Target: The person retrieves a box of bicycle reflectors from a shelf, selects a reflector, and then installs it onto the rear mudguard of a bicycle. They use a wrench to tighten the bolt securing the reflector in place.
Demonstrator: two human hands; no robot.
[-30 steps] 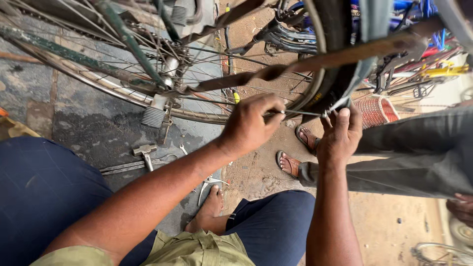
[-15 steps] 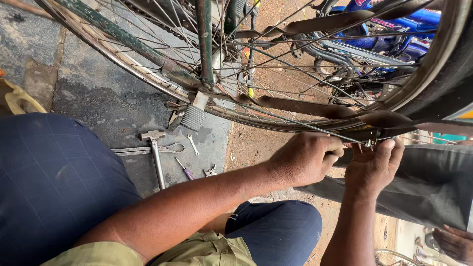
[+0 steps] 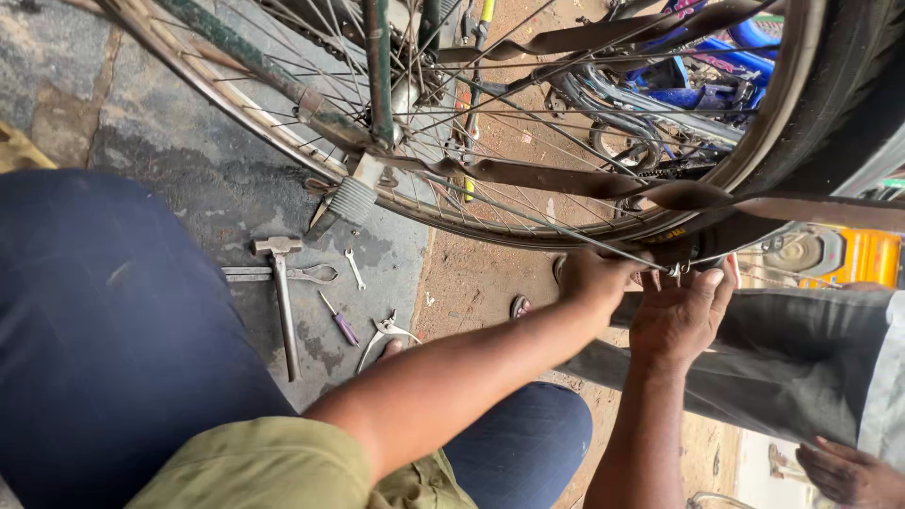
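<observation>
The person sat low on the ground point(image 3: 170, 179) and worked on a bicycle wheel point(image 3: 528, 217) that stood right in front of them. The step in hand looked like fixing a spoke point(image 3: 556, 231) where it met the metal rim point(image 3: 754, 160), at the low right part of the wheel.

The left hand point(image 3: 592, 281) reached out from a long, bare arm. Its fingers were curled tight around the spoke, close to the rim. The right hand point(image 3: 681, 316) came up from below, with the palm turned toward the wheel. Its fingertips pinched something small and shiny at the rim, most likely the spoke's little nut, but it was too small to tell for sure. Both hands were almost touching each other.

The next move probably called for a slow, careful twist with the fingertips while the left hand held the spoke steady.

On the ground near the person's left knee lay a hammer point(image 3: 281, 292), a flat spanner point(image 3: 283, 274), a smaller spanner point(image 3: 354, 269), a purple-handled screwdriver point(image 3: 339, 322) and a pair of pliers point(image 3: 385, 336). Another person's grey trouser leg point(image 3: 782, 363) stretched across the right side, and their hand point(image 3: 848, 471) showed in the bottom right corner.
</observation>
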